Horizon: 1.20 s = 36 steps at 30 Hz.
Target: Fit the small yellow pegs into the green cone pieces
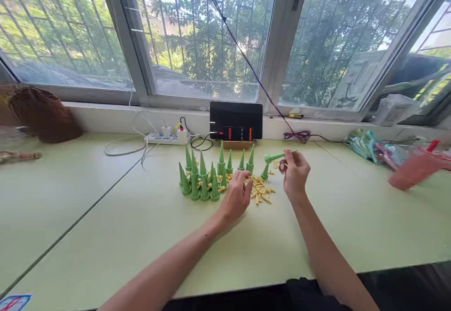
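Observation:
My right hand pinches a green cone near its pointed end. The cone lies sideways in the air, its wider end toward the left. My left hand hovers over or rests at the left side of a pile of small yellow pegs, thumb and fingers curved and apart, with nothing visible between them. Left of it stands a cluster of upright green cones, with several more behind the pile. One shorter cone stands just below the held one. Some pegs are hidden behind my left hand.
A dark tablet leans at the wall behind the cones. A white power strip with cables lies at back left. To the right are a red cup and plastic bags. A brown basket-like object stands far left.

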Each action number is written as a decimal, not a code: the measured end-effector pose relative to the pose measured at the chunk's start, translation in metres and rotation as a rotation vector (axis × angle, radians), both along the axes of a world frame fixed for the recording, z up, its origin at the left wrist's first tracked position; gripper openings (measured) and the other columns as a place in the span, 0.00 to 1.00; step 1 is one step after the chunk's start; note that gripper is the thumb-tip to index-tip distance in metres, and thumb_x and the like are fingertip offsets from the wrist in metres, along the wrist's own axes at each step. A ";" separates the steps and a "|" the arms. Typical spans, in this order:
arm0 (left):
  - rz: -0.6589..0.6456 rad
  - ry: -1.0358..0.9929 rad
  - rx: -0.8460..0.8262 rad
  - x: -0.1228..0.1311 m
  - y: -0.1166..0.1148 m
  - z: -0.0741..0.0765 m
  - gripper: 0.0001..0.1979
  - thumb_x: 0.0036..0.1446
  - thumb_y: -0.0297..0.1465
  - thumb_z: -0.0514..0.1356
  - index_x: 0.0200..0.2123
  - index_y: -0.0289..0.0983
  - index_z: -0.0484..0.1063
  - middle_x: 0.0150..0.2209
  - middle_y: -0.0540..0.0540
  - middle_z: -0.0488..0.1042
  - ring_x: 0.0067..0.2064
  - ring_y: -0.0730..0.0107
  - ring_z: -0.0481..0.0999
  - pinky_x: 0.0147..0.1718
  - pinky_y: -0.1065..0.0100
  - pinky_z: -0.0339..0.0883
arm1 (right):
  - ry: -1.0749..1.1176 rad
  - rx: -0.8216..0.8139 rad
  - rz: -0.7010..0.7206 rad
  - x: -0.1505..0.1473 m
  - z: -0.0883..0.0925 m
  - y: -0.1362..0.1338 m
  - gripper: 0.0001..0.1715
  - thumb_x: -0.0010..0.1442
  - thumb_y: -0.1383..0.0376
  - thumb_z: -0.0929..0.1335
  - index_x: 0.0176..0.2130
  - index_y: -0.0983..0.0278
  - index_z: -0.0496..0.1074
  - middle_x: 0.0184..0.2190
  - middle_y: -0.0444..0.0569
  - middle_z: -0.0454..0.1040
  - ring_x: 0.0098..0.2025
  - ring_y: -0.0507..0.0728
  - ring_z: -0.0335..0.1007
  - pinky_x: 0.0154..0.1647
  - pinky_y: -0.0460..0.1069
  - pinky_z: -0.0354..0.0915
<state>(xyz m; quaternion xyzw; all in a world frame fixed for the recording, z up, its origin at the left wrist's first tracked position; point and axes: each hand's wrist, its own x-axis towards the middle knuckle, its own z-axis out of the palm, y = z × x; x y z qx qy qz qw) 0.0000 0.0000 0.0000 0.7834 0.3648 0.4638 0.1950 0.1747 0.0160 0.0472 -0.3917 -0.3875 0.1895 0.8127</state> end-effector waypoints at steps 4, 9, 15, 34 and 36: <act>-0.056 0.098 0.011 -0.002 -0.007 -0.001 0.07 0.67 0.31 0.50 0.40 0.38 0.66 0.41 0.47 0.69 0.30 0.74 0.67 0.35 0.68 0.65 | -0.170 0.000 -0.183 0.012 0.007 0.003 0.21 0.59 0.50 0.69 0.30 0.64 0.66 0.19 0.37 0.60 0.17 0.47 0.56 0.17 0.44 0.54; -0.097 0.173 -0.001 -0.001 -0.014 0.001 0.09 0.68 0.32 0.48 0.39 0.39 0.67 0.40 0.47 0.69 0.33 0.72 0.69 0.33 0.69 0.64 | -0.614 -0.111 -0.307 0.019 0.001 0.014 0.20 0.63 0.51 0.65 0.33 0.65 0.70 0.27 0.46 0.70 0.26 0.51 0.65 0.29 0.47 0.61; -0.107 0.236 0.045 0.000 -0.017 0.002 0.11 0.68 0.31 0.47 0.37 0.38 0.67 0.38 0.47 0.69 0.35 0.70 0.69 0.35 0.67 0.62 | -0.873 -0.247 -0.298 0.020 -0.008 0.026 0.22 0.66 0.54 0.61 0.25 0.63 0.62 0.21 0.44 0.65 0.24 0.52 0.57 0.29 0.47 0.54; -0.135 0.367 0.066 0.002 -0.015 -0.004 0.12 0.67 0.31 0.47 0.32 0.38 0.66 0.33 0.48 0.68 0.31 0.71 0.67 0.31 0.69 0.59 | -0.915 -0.309 -0.322 0.020 -0.023 0.032 0.18 0.62 0.54 0.64 0.37 0.66 0.73 0.29 0.50 0.74 0.27 0.55 0.62 0.34 0.50 0.59; -0.139 0.364 0.070 0.001 -0.015 -0.003 0.12 0.67 0.31 0.47 0.32 0.38 0.66 0.33 0.48 0.68 0.31 0.71 0.67 0.31 0.69 0.59 | -0.902 -0.287 -0.372 0.019 -0.021 0.030 0.19 0.61 0.54 0.65 0.41 0.66 0.73 0.30 0.50 0.73 0.27 0.55 0.61 0.34 0.50 0.60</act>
